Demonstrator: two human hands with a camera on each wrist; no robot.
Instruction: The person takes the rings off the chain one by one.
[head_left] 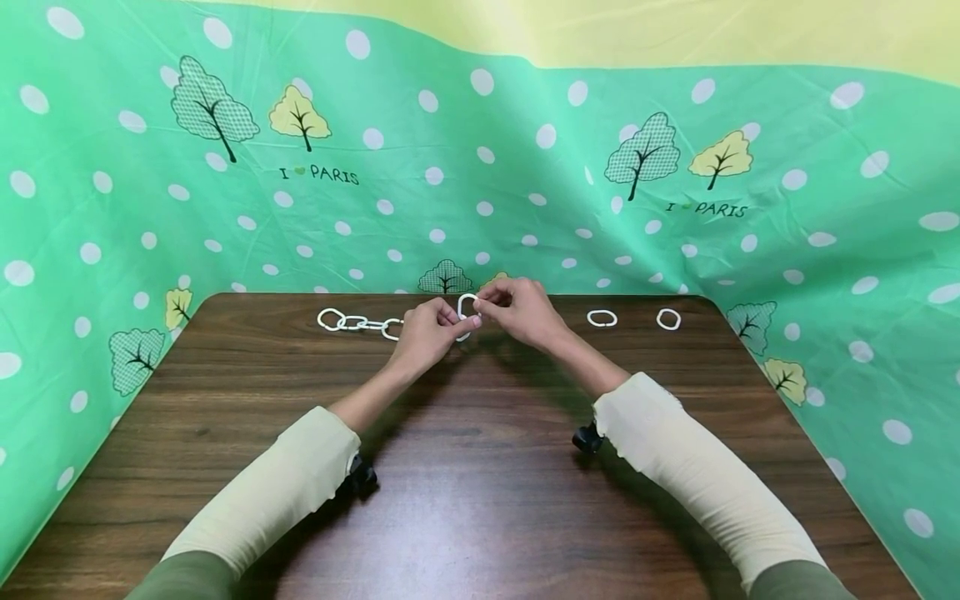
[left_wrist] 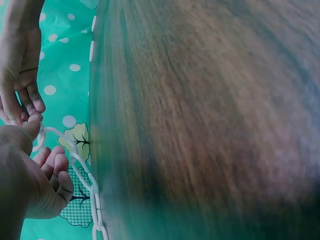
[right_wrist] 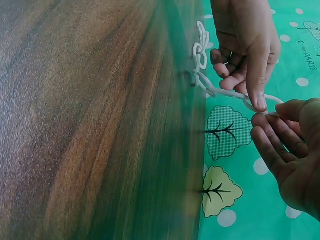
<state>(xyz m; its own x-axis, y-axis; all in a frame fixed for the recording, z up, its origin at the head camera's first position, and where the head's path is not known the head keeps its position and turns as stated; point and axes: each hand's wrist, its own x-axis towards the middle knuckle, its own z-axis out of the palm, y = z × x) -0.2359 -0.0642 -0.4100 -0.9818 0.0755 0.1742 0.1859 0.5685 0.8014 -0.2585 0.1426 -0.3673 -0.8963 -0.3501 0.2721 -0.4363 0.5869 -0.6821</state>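
A white plastic chain (head_left: 352, 322) of oval links trails along the back of the table to the left hand. The left hand (head_left: 426, 337) pinches its raised end between thumb and fingers. Opposite it, the right hand (head_left: 523, 312) pinches a white link (head_left: 467, 302) that stands up between the two hands. In the right wrist view, the left thumb presses where links overlap, and the right hand (right_wrist: 295, 160) grips the outer link right beside it. The left wrist view has the chain (left_wrist: 94, 200) hanging past the left hand's (left_wrist: 37, 185) loosely curled fingers. Fingertips partly hide the joint.
Two loose white links, one nearer (head_left: 602, 318) and one farther right (head_left: 669, 319), lie at the back right of the brown wooden table (head_left: 465, 500). A green dotted cloth (head_left: 480, 183) rises behind the table's back edge and along both sides.
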